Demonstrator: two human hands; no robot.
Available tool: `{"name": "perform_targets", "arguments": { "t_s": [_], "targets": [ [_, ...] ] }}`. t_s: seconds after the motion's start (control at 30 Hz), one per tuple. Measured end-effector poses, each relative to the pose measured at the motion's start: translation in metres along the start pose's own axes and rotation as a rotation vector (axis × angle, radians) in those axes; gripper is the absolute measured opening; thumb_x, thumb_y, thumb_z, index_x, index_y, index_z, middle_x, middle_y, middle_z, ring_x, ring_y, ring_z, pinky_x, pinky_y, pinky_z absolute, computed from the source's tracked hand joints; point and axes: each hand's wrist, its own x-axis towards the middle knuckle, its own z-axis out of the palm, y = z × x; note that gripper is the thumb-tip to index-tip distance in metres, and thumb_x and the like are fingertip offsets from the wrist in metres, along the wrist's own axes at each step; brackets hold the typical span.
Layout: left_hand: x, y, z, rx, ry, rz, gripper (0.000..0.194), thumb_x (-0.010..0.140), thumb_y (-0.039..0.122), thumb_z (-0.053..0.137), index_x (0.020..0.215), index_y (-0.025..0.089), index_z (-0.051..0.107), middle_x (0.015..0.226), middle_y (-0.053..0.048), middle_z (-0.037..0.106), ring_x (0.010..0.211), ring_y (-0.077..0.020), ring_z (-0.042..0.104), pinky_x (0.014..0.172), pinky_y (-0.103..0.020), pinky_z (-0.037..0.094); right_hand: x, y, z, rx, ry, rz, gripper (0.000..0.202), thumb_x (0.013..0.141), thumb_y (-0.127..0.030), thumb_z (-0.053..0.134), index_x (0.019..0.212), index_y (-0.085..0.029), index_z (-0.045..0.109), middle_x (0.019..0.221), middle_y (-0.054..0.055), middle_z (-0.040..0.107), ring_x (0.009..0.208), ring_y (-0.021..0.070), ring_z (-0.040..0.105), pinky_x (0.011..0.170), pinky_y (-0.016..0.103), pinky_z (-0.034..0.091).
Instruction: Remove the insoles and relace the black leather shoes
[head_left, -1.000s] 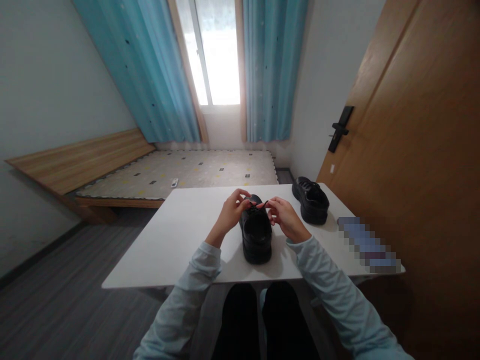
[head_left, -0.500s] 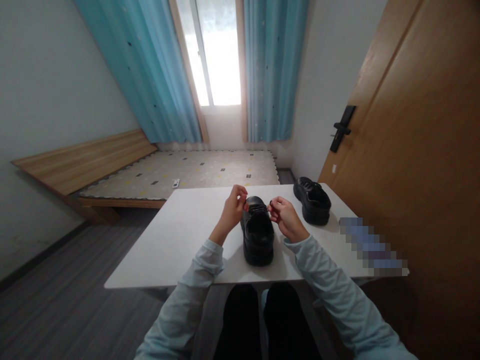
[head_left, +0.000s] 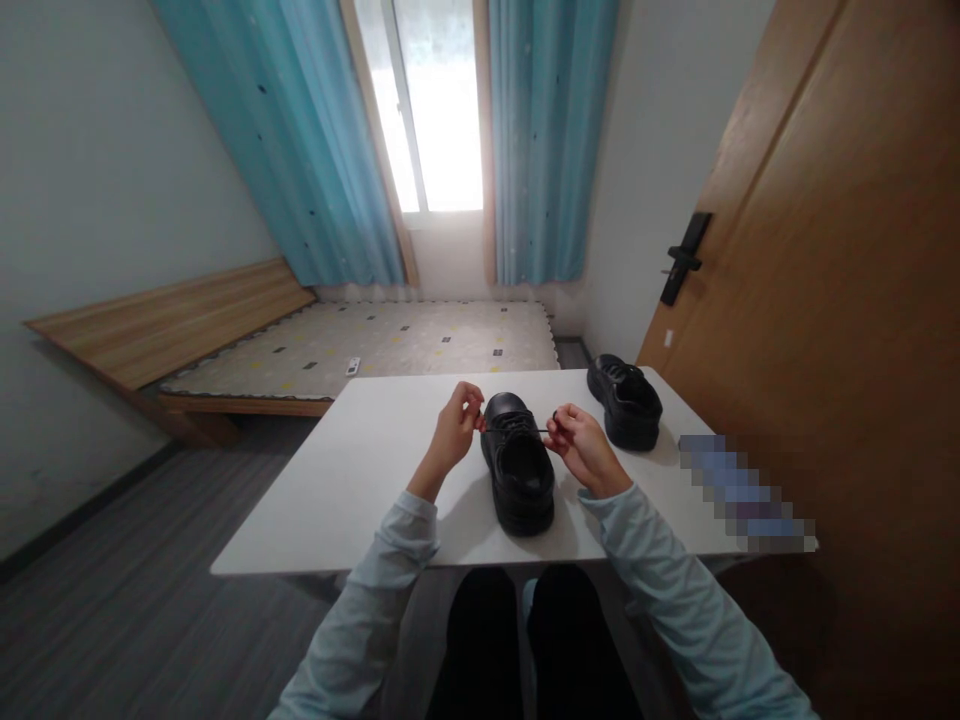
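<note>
A black lace-up shoe [head_left: 523,500] stands upright on the white table in front of me, its toe pointing away. On its left side my left hand [head_left: 459,420] is closed in a pinch on one end of the black shoelace [head_left: 534,430]. My right hand [head_left: 576,440] pinches the other end on the right side. Between the two hands the lace runs taut and sideways across the top of the shoe. A second black shoe [head_left: 630,405] sits farther right on the table, apart from both hands.
The white table [head_left: 322,500] reaches left and right of the shoe. A blurred bluish patch [head_left: 742,490] covers its right edge, contents hidden. Beyond lie a bed [head_left: 420,340] with a small white remote-like object [head_left: 352,367]; a wooden door [head_left: 840,300] stands at right.
Both hands have moved apart, left hand leftward and right hand rightward, and slightly nearer me. The lace is now stretched straight between them. The shoe's heel has shifted slightly right.
</note>
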Motion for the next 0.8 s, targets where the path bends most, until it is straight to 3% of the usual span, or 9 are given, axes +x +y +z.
{"name": "perform_targets", "arguments": {
  "t_s": [0.13, 0.27, 0.4, 0.53, 0.63, 0.73, 0.8],
  "targets": [
    [-0.004, 0.019, -0.001, 0.296, -0.138, 0.044, 0.016, 0.092, 0.020, 0.036, 0.087, 0.018, 0.051, 0.064, 0.005, 0.046, 0.056, -0.0089, 0.050, 0.058, -0.022, 0.041, -0.002, -0.007, -0.004, -0.139, -0.075, -0.015, 0.026, 0.068, -0.032, 0.068, 0.068, -0.019, 0.045, 0.062, -0.003, 0.062, 0.050, 0.0084, 0.053, 0.057, 0.025, 0.050],
    [-0.006, 0.031, 0.005, 0.599, -0.265, 0.198, 0.015, 0.085, 0.012, 0.047, 0.086, 0.017, 0.061, 0.078, 0.000, 0.050, 0.064, -0.0093, 0.049, 0.064, -0.023, 0.043, 0.000, -0.022, -0.007, -0.446, -0.136, -0.021, 0.024, 0.080, -0.042, 0.056, 0.076, -0.020, 0.048, 0.064, 0.001, 0.067, 0.052, 0.0141, 0.062, 0.056, 0.029, 0.051],
    [-0.008, 0.036, 0.013, 0.873, -0.338, 0.318, 0.015, 0.083, 0.011, 0.055, 0.095, 0.016, 0.062, 0.087, -0.002, 0.049, 0.072, -0.0123, 0.052, 0.069, -0.025, 0.046, -0.001, -0.032, -0.001, -1.133, -0.209, -0.291, 0.019, 0.084, -0.034, 0.057, 0.077, -0.017, 0.061, 0.061, 0.003, 0.064, 0.058, 0.0151, 0.062, 0.062, 0.028, 0.048],
    [-0.012, 0.051, 0.016, 1.125, -0.421, 0.417, 0.014, 0.086, 0.008, 0.049, 0.081, 0.013, 0.061, 0.087, -0.006, 0.052, 0.079, -0.0161, 0.052, 0.072, -0.028, 0.047, -0.007, -0.034, 0.007, -1.709, -0.296, -0.501, 0.012, 0.082, -0.020, 0.062, 0.072, -0.014, 0.068, 0.073, 0.008, 0.064, 0.068, 0.0179, 0.060, 0.066, 0.028, 0.043],
    [-0.014, 0.062, 0.014, 1.249, -0.405, 0.451, 0.014, 0.085, 0.009, 0.051, 0.076, 0.012, 0.061, 0.091, -0.011, 0.056, 0.088, -0.0212, 0.053, 0.076, -0.034, 0.047, -0.008, -0.038, 0.009, -1.771, -0.354, -0.532, 0.015, 0.082, -0.018, 0.061, 0.071, -0.014, 0.070, 0.082, 0.010, 0.062, 0.071, 0.0170, 0.059, 0.067, 0.028, 0.042],
    [-0.015, 0.064, 0.010, 1.267, -0.324, 0.499, 0.010, 0.083, 0.014, 0.057, 0.075, 0.015, 0.064, 0.102, -0.012, 0.061, 0.107, -0.0284, 0.050, 0.089, -0.045, 0.043, -0.005, -0.040, 0.006, -1.571, -0.406, -0.488, 0.013, 0.080, -0.022, 0.065, 0.071, -0.014, 0.071, 0.084, 0.008, 0.061, 0.070, 0.0144, 0.056, 0.068, 0.027, 0.042],
    [-0.016, 0.061, 0.008, 1.262, -0.296, 0.495, 0.008, 0.083, 0.015, 0.058, 0.080, 0.018, 0.065, 0.094, -0.008, 0.066, 0.109, -0.0286, 0.050, 0.099, -0.055, 0.033, -0.001, -0.038, 0.003, -1.370, -0.455, -0.372, 0.017, 0.079, -0.027, 0.065, 0.070, -0.013, 0.071, 0.076, 0.006, 0.062, 0.064, 0.0126, 0.054, 0.063, 0.025, 0.040]
  ]
}}
